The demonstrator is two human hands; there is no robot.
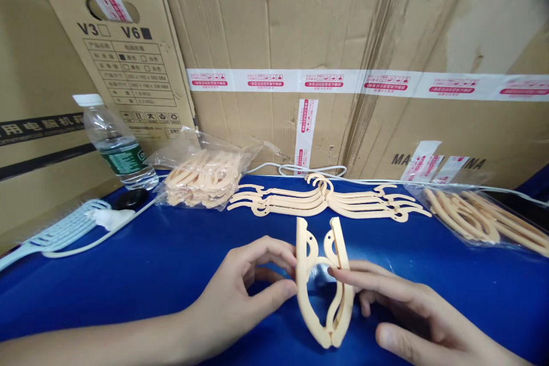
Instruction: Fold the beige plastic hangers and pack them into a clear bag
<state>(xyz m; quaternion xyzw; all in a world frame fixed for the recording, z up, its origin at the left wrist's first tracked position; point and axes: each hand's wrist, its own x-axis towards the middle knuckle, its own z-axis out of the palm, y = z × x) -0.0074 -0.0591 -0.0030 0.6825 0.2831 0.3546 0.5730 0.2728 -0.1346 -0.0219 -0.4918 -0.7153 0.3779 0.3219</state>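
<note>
A cream plastic folding hanger is folded into a narrow V, with its joint toward me and its arm ends pointing away. My left hand closes on its left arm, thumb and fingertips at the outer edge. On the other side, my right hand has one finger across the front of the right arm and another passing behind it; the right thumb stays apart. Beyond them, several similar hangers lie unfolded in an overlapping row, hooks toward the back.
A clear bag of cream hangers sits back left, another bag of hangers at right. At left are a water bottle, a light-blue hairbrush and a black round object. A white cable runs before the cardboard boxes.
</note>
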